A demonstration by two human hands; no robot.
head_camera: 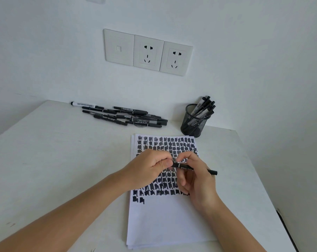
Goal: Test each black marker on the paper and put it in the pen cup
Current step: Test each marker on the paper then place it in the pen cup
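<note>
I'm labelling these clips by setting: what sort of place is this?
Probably a plain office or study corner: a white desk against a wall with sockets, a mesh pen cup and scribbled paper.

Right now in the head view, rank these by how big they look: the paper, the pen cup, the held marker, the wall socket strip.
1. paper, nearest the camera, which flatters it
2. wall socket strip
3. pen cup
4. held marker: longer than the cup is wide, but far thinner
</note>
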